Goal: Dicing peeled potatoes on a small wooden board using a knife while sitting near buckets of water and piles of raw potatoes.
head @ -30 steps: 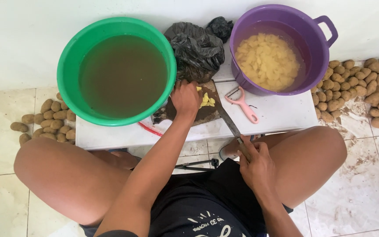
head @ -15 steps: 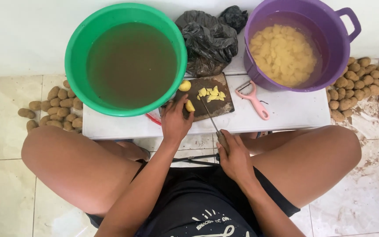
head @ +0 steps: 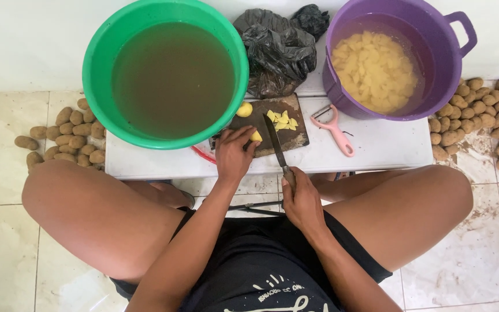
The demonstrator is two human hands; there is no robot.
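Note:
My left hand (head: 233,153) presses a peeled yellow potato piece (head: 256,136) onto a dark cutting board (head: 293,137). My right hand (head: 300,199) grips the handle of a kitchen knife (head: 276,145), whose blade lies across the board right beside that piece. Cut yellow potato slices (head: 282,119) lie on the far part of the board, and another peeled potato (head: 244,109) sits at its far left corner.
A green basin (head: 102,53) of murky water and a purple bucket (head: 456,63) of cut potato in water stand on the low white table (head: 376,147). A pink peeler (head: 337,132), a black plastic bag (head: 275,46), and unpeeled potatoes (head: 59,136) on both floor sides.
My left hand has come back from the board's far side and now pins a potato piece. The knife has swung in next to it, and the view has shifted slightly.

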